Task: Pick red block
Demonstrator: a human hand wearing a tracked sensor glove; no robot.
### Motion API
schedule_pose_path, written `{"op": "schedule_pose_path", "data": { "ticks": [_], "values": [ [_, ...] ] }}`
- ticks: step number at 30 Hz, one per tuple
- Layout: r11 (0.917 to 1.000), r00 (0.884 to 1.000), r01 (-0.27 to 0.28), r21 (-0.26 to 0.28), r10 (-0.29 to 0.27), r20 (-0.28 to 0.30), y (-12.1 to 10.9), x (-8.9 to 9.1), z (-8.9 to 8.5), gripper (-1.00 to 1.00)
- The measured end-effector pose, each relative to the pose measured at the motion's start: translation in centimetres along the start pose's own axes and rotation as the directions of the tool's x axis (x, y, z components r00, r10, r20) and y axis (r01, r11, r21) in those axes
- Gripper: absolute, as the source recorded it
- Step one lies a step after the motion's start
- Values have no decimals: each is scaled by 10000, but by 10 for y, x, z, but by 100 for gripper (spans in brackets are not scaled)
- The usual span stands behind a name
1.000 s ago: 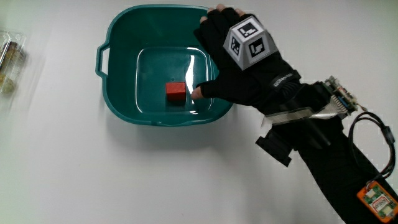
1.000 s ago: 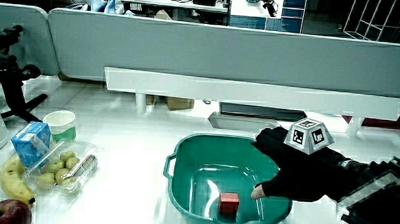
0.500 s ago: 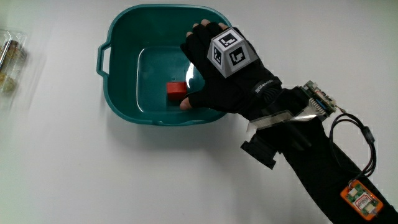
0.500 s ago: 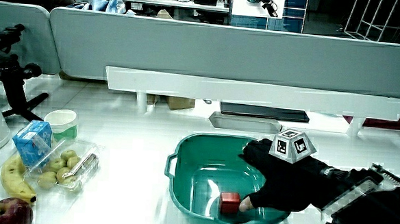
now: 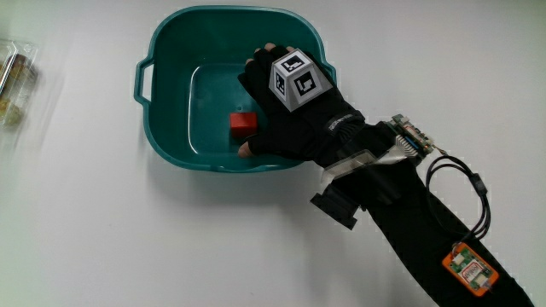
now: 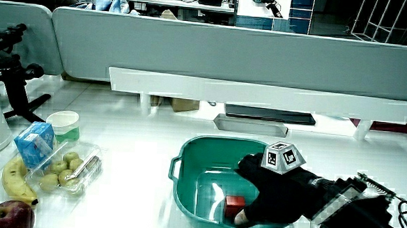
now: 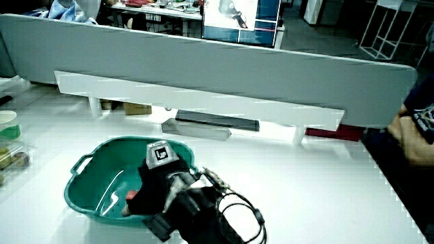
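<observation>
- Off at the counter (image 5: 102, 230) edge: crinkly clear plastic tray (image 5: 13, 81), cut off, contents too blurry to call.
- In a side view: glossy banana (image 6: 10, 181), boxy blue carton (image 6: 33, 145), round pale cup (image 6: 65, 126).
- Smooth teal basin (image 5: 171, 51), rounded-square, shiny plastic, small loop handle.
- Red block (image 5: 243, 124), little matte cube, sitting on the basin floor, not lifted.
- Hand (image 5: 286, 119) inside the basin right beside the block; black fabric glove, patterned cube on its back.
- Fingers (image 5: 256, 64) loosely spread, thumb tip just beside the block, touching or not: can't tell.
- Block mostly hidden by the hand in a side view (image 7: 131, 196).
</observation>
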Motion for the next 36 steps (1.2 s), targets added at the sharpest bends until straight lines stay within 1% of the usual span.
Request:
{"op": "schedule_pose_path", "data": {
  "ticks": [1, 3, 6, 8, 9, 10, 11, 12, 13, 14, 15, 16, 17, 18, 22, 23, 24, 26, 30, 32, 34, 36],
  "values": [
    [9999, 10000, 48, -118, -48, 34, 3, 0, -2, 0],
    [9998, 10000, 74, -169, -74, -36, 5, -1, -3, 0],
    [9990, 10000, -18, -453, 15, -62, 10, -2, -5, 0],
    [9992, 10000, 55, -385, -58, -79, 10, -3, -5, 0],
    [9991, 9999, 3, -424, -8, -137, 11, -3, -5, 0],
    [9980, 9998, -84, -619, 72, -198, 13, -3, -7, 0],
    [9984, 9998, -77, -559, 66, -197, 13, -3, -6, 0],
    [9977, 9994, -149, -661, 128, -334, 14, -3, -7, 0],
    [9983, 9994, -162, -568, 145, -300, 14, -5, -6, 0],
    [9972, 9990, -286, -693, 262, -354, 15, -6, -7, 0],
    [9974, 9992, -236, -679, 214, -337, 15, -6, -7, 0],
    [9966, 9995, -182, -799, 159, -288, 17, -6, -8, 0],
    [9964, 9988, -328, -784, 298, -391, 16, -7, -8, 0],
    [9960, 9989, -285, -851, 252, -400, 18, -6, -9, 0],
    [9961, 9988, -299, -830, 266, -404, 19, -6, -7, 0],
    [9950, 9983, -433, -899, 396, -429, 19, -7, -7, 2],
    [9954, 9983, -437, -852, 401, -429, 19, -7, -7, 4],
    [9943, 9980, -476, -958, 433, -457, 20, -6, -7, 8],
    [9950, 9972, -572, -823, 529, -536, 21, -6, -7, 17],
    [9955, 9975, -532, -788, 493, -513, 21, -7, -6, 21],
    [9946, 9966, -608, -845, 557, -615, 22, -6, -6, 25],
    [9956, 9969, -552, -754, 506, -609, 23, -6, -6, 29]
  ]
}}
